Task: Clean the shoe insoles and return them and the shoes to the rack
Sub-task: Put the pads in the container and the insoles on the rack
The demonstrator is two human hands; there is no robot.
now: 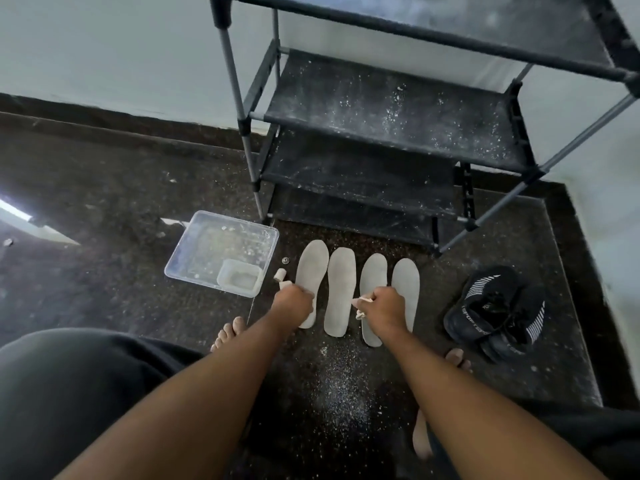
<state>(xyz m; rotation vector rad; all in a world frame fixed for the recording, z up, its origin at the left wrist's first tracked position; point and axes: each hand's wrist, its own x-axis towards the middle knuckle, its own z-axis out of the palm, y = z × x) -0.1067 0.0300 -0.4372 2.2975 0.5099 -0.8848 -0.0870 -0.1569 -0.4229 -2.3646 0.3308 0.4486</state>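
Several pale insoles lie side by side on the dark floor in front of the shoe rack [388,116]. My left hand [292,301] rests curled on the leftmost insole [311,268], gripping its lower part. Beside it lies the second insole [340,289]. My right hand [384,306] grips a small crumpled cloth [362,303] over the third insole [372,275], near the fourth insole [407,285]. A pair of black shoes [498,310] sits on the floor to the right.
A clear plastic tray [194,251] holding a smaller tub [239,277] stands left of the insoles. A small beige roll [280,274] and a round cap [285,260] lie between them. White powder dusts the rack's shelves and the floor. My bare feet flank the insoles.
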